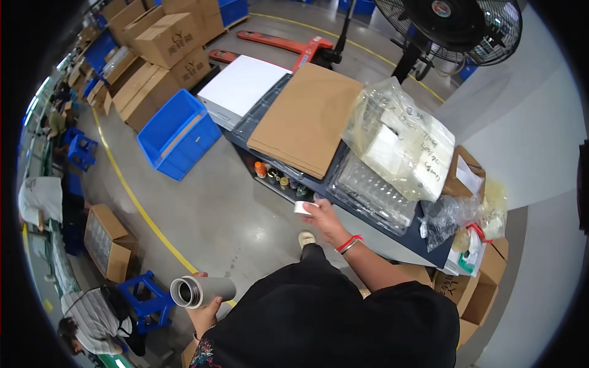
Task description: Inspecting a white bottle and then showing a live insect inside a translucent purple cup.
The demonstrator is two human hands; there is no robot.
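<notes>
- L hand (204, 316) was curled round a grey flask (216, 289), lower L, held sideways, mouth uncovered
- Flask looked stiff, prob mid-weight, maybe slippery; best gripped mid-body, off the mouth
- R hand (324, 222) pinched a small white round pc (303, 208), prob light, best held by its edge, near worktop (437, 255)
- Cardboard sheets (307, 119) lay atop worktop; blue crate (199, 147) stood on floor (239, 214) farther off
</notes>
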